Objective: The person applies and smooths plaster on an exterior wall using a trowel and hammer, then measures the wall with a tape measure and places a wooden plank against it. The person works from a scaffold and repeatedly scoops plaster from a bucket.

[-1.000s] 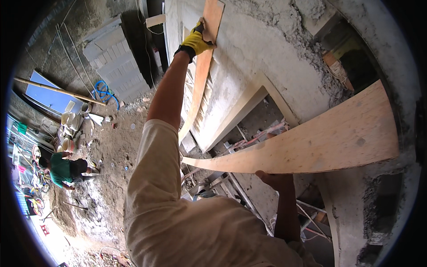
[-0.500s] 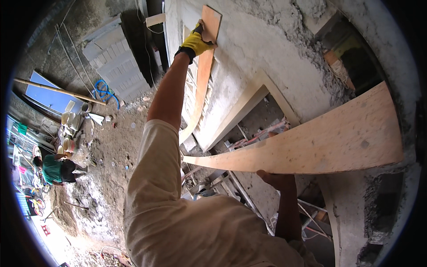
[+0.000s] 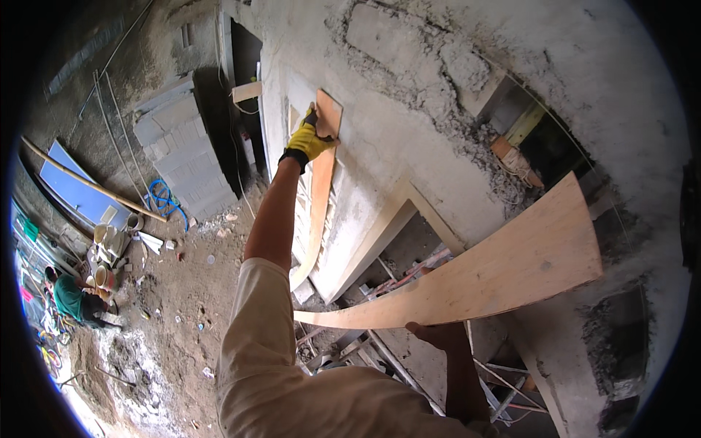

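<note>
Item: long plywood plank (image 3: 504, 266), pale, bowed, leaning from my lower hand up across the rough plastered wall (image 3: 438, 95). Change since a second ago: my gloved left hand (image 3: 310, 139) sits lower on the narrow orange-brown board (image 3: 321, 182) that stands upright against the wall, no longer at the board's top end; the big plank keeps much the same slant. Reading: I judge the upright board is being pressed flat and steadied while the plank waits in my other hand. Left grip: yellow glove, fingers closed over the board's upper edge, arm stretched out almost straight, elbow barely bent. Right hand (image 3: 438, 336): bare, under the plank's lower edge, fingers curled up around it and bearing it, forearm rising from below. Elsewhere: stacked grey blocks (image 3: 182, 157), a blue hose (image 3: 164, 201), and a person in green (image 3: 69, 296) crouched on the dirt floor (image 3: 182, 314) far below.
</note>
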A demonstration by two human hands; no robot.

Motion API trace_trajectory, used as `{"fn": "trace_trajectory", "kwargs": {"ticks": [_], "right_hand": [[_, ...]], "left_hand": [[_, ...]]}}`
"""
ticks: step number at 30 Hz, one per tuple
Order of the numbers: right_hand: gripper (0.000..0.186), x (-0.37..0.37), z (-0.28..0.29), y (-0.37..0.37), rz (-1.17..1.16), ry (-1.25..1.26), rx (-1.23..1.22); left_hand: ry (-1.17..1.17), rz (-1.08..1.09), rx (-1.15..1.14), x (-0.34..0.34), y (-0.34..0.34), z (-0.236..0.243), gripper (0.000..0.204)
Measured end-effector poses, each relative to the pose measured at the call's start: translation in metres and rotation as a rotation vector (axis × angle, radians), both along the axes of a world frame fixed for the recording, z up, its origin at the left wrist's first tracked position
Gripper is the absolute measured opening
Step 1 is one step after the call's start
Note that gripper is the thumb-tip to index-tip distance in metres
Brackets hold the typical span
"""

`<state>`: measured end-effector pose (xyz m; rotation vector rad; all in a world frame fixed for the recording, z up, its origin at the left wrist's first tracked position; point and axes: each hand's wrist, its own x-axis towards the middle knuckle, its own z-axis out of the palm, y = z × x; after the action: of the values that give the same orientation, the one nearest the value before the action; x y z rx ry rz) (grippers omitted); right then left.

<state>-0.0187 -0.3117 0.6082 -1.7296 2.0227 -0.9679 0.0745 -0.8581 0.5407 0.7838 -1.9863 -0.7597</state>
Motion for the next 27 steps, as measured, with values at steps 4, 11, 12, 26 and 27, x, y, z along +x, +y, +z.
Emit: {"fn": "trace_trajectory", "kwargs": {"ticks": [4, 11, 12, 26, 27], "right_hand": [[0.097, -0.001, 0.000, 0.004, 0.012, -0.051, 0.017], [0.098, 0.004, 0.002, -0.001, 0.076, -0.105, -0.050], [0.098, 0.004, 0.000, -0.001, 0.081, -0.095, -0.050], [0.094, 0.032, 0.050, -0.021, 0.070, -0.440, -0.309], [0.091, 0.045, 0.063, -0.031, 0.136, -0.515, -0.342]], "left_hand": [[-0.029, -0.055, 0.084, -0.007, 0.021, 0.021, 0.136], [-0.094, 0.032, 0.086, 0.009, 0.032, 0.021, 0.135], [0.027, 0.189, -0.195, 0.020, 0.032, -0.005, 0.129], [0.176, -0.606, 0.054, 0.139, 0.412, -0.083, 0.095], [0.105, -0.503, 0.064, 0.146, 0.424, -0.083, 0.095]]}}
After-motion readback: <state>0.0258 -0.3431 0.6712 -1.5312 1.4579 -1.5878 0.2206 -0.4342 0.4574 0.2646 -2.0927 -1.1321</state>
